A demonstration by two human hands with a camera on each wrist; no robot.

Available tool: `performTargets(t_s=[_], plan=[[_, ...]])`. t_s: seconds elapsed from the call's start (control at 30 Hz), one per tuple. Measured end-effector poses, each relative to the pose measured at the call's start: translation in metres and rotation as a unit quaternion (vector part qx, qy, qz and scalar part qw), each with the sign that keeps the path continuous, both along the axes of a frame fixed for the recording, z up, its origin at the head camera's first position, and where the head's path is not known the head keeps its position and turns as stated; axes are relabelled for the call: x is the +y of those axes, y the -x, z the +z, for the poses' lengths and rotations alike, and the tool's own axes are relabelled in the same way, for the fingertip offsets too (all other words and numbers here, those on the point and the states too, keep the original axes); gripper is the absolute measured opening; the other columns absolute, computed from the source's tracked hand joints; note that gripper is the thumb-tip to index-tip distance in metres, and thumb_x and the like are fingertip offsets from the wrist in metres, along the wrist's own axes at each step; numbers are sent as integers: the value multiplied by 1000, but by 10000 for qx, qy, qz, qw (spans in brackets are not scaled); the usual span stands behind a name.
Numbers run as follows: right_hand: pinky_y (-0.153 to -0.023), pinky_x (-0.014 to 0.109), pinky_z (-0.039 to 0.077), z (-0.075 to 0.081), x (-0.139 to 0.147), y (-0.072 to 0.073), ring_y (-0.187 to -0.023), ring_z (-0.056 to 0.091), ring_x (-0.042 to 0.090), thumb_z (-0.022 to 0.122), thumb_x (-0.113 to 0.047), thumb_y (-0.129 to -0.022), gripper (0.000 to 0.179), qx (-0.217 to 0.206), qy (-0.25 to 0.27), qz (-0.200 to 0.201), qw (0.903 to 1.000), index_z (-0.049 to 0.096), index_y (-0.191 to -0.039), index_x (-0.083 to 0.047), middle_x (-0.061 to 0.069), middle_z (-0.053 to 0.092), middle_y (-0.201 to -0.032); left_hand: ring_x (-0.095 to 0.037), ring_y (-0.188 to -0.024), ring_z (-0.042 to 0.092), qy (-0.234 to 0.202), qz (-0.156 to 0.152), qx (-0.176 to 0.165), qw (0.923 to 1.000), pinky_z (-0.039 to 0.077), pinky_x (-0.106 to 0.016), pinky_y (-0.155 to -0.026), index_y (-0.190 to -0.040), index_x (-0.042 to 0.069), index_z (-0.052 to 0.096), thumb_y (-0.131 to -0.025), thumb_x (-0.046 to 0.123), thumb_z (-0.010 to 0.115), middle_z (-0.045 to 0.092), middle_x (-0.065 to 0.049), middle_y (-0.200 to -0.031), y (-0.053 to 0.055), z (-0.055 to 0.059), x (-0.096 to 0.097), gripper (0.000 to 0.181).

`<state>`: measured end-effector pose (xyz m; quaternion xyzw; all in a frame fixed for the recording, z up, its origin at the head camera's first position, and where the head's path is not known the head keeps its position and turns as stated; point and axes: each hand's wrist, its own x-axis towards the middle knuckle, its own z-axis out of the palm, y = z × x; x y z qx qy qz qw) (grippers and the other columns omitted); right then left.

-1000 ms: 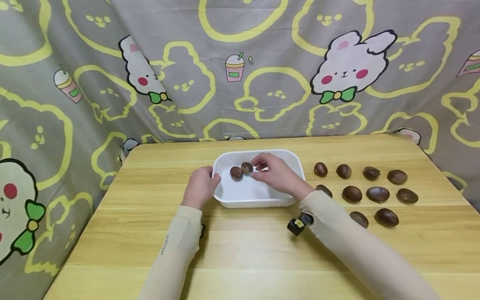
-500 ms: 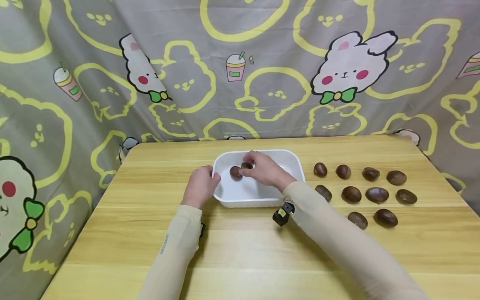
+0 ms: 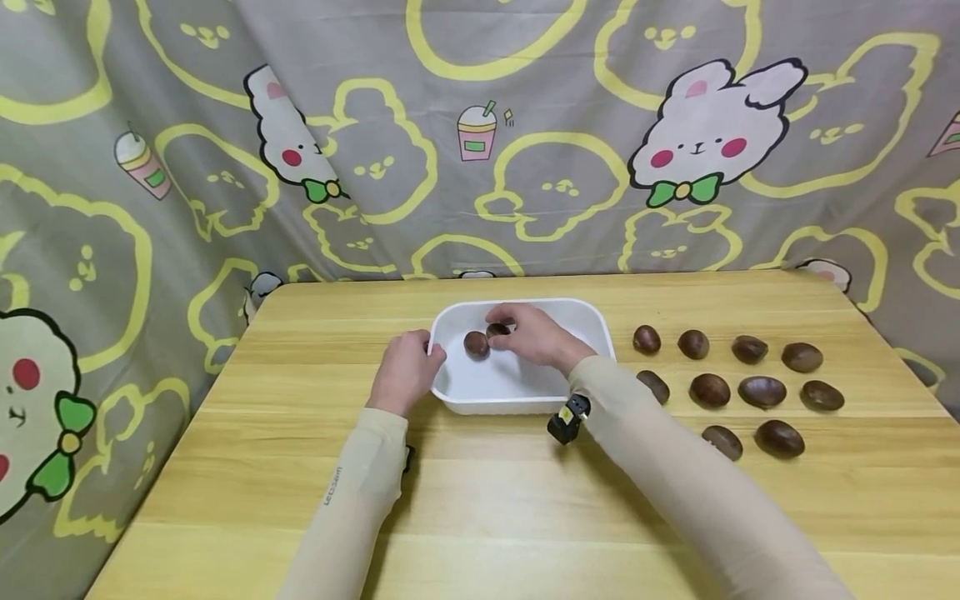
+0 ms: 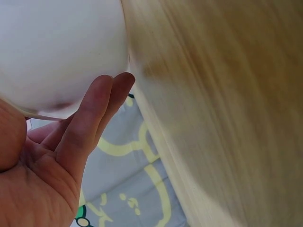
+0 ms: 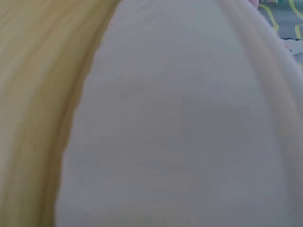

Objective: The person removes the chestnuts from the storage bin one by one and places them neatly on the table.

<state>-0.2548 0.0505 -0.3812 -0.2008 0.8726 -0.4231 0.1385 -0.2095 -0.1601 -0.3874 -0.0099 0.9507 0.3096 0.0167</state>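
A white plastic tub (image 3: 495, 407) stands on the table with two brown chestnuts inside. My left hand (image 3: 402, 371) grips its left wall, thumb over the rim. In the left wrist view the fingers (image 4: 90, 116) lie along the outside of that wall. Inside the tub, my right hand (image 3: 534, 335) pinches one chestnut (image 3: 497, 332) between thumb and fingers, which partly cover it. The other chestnut (image 3: 476, 344) sits just left of it, close to the thumb tip. The tub's pale wall (image 5: 175, 113) fills most of the right wrist view, and the right hand's grip is hidden there.
Several loose chestnuts lie in rough rows on the wooden table (image 3: 480, 508), right of the tub; a near one (image 3: 723, 442) lies beside the right sleeve (image 3: 675, 454). A patterned curtain (image 3: 555, 100) hangs behind the table's back edge and along its left side.
My right hand has moved left inside the tub, and its fingers, spread beside the chestnut before, now pinch it. The left hand keeps its grip on the wall. The head view has shifted slightly.
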Motion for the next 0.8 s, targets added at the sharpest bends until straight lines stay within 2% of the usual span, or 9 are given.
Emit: performTargets(t_s=[0.23, 0.5, 0.8], plan=[[-97, 38, 41, -2, 2, 7, -106, 55, 26, 70, -3, -86, 33, 57, -228, 421, 9988, 63, -118, 4, 14, 63, -111, -22, -80, 64, 48, -2, 32, 10000, 55, -32, -65, -101, -4, 69, -95, 15, 54, 68, -15, -91, 0, 2, 0, 24], [-92, 36, 45, -4, 3, 8, -99, 59, 23, 69, -4, -88, 21, 120, -587, 267, 9978, 67, -108, 0, 9, 67, -102, -23, -79, 64, 45, 8, 78, 10000, 56, -32, -65, -99, -4, 69, -95, 14, 55, 68, -14, -90, 0, 1, 0, 23], [-92, 37, 45, -4, 4, 9, -98, 58, 22, 70, -3, -85, 26, -32, -713, 320, 9969, 68, -111, 0, 8, 67, -102, -22, -79, 64, -18, 17, 107, 9999, 55, -31, -64, -99, -3, 69, -94, 14, 55, 68, -14, -90, 0, 1, 0, 23]])
